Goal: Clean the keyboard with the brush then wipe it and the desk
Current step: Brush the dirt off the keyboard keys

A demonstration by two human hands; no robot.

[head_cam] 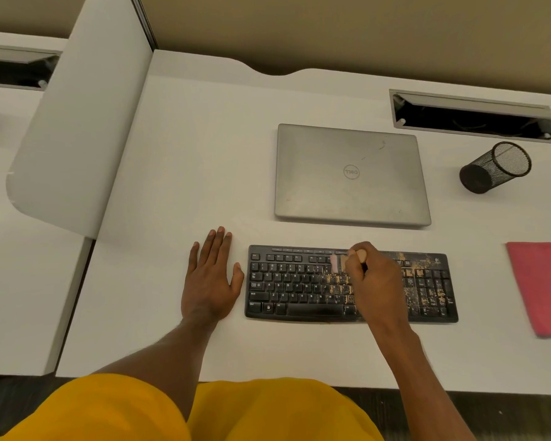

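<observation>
The right hand [374, 278] curls around a brush [341, 261] — bristles blurred — over the middle of the tan-speckled black keyboard [299, 291] on a white desk [204, 154]. The left hand [209, 281] lies flat, fingers straight, just beside the keyboard's left end; a pink cloth [544, 288] lies at right.

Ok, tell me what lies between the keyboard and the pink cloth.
Nothing lies there. In the head view, only a bare strip of white desk separates the keyboard from the pink cloth.
</observation>
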